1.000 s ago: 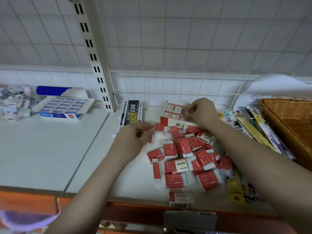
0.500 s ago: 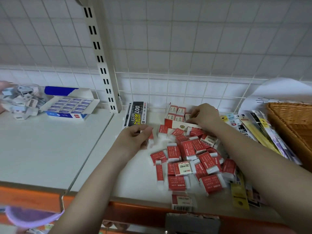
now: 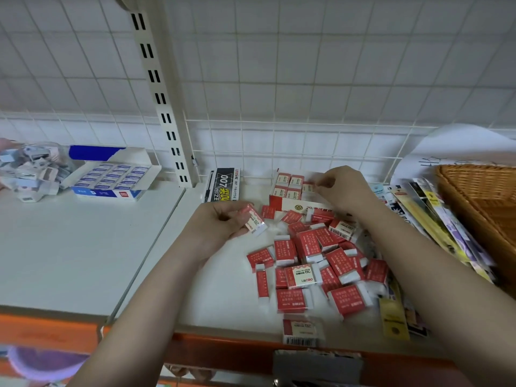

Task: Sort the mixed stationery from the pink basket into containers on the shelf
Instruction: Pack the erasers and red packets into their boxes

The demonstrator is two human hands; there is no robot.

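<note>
Gripping one red eraser (image 3: 253, 219), left hand (image 3: 220, 224); right hand (image 3: 342, 188) pinching another over the eraser box (image 3: 290, 185).

Red-sleeved erasers (image 3: 312, 263) lie loose in an overlapping heap on the white shelf (image 3: 83, 247), most face down, one showing a "2B" label. A red-and-white eraser box (image 3: 290, 188) stands open behind the heap, with a few erasers seated in rows (count unclear). One eraser (image 3: 254, 219) is held tilted above the shelf, left of the heap.
</note>
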